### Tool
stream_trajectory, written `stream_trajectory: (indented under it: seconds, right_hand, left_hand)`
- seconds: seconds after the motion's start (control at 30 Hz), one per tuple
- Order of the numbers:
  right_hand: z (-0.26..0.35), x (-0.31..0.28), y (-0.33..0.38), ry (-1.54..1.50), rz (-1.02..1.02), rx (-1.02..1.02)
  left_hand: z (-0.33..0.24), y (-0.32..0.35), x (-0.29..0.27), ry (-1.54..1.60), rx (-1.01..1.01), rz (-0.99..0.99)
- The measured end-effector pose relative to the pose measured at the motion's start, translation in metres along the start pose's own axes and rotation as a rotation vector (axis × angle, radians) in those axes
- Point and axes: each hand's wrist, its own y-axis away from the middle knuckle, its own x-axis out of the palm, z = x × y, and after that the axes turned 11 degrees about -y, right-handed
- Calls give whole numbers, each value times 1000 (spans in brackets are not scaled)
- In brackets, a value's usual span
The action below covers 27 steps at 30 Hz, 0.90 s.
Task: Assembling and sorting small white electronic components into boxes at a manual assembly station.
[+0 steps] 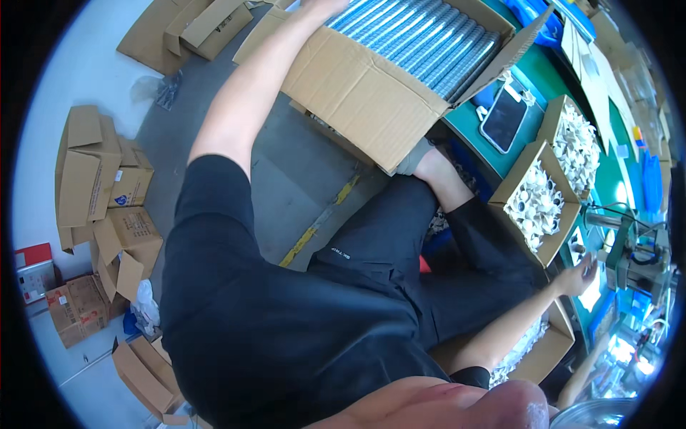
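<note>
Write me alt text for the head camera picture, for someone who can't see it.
A seated person in black clothes reaches the left hand into a large cardboard box packed with rows of silvery tubes, while the right hand rests at the edge of a green workbench. Open boxes of small white parts and a phone lie on the bench.

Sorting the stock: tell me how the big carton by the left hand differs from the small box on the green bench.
The big carton holds tight rows of grey-blue tubes; the small box holds loose white pieces. The carton sits at the bench's edge, the small box on the green bench. The left hand reaches the carton. Both are open brown cardboard.
</note>
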Motion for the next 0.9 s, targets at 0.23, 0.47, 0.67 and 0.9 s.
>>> stream_trajectory:
  seconds: [0.23, 0.47, 0.67, 0.9]
  right_hand:
    - [55, -4, 44, -35, 80, -59]
    - [213, 50, 78, -62, 438, -336]
    - [314, 52, 215, -699, 922, -394]
    - [254, 54, 312, -394, 1016, -219]
  left_hand:
    - [-13, -10, 12, -57, 549, -221]
    - [-90, 168, -78, 817, -68, -118]
    - [-212, 349, -104, 1651, -516, 449]
    - [-168, 437, 25, 1429, -1525, 1103]
